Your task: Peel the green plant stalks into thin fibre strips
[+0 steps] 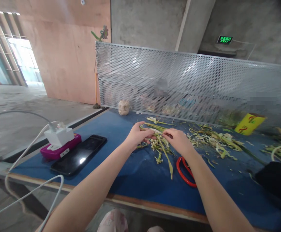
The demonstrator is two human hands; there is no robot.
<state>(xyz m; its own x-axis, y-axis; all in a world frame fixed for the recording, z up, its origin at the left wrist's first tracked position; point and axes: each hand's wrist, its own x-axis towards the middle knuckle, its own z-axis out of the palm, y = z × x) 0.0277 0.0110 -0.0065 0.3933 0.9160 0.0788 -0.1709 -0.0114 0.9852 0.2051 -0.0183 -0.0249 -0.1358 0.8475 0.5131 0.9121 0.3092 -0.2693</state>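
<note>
Both left hand (139, 135) and right hand (176, 138), near but apart, pinch green stalks (156, 126) above leafy scraps (157, 146) on the blue tabletop (145, 175); a red scissor handle (182, 177) lies near the right hand.

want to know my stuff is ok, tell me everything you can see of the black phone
The black phone is a slim slab with rounded corners and a glossy, glass-like face, dark except for one bright reflection. It lies flat on the left part of the blue tabletop, slanted so its far end points to the right. A magenta block sits close along its left side; whether they touch is unclear.
</note>
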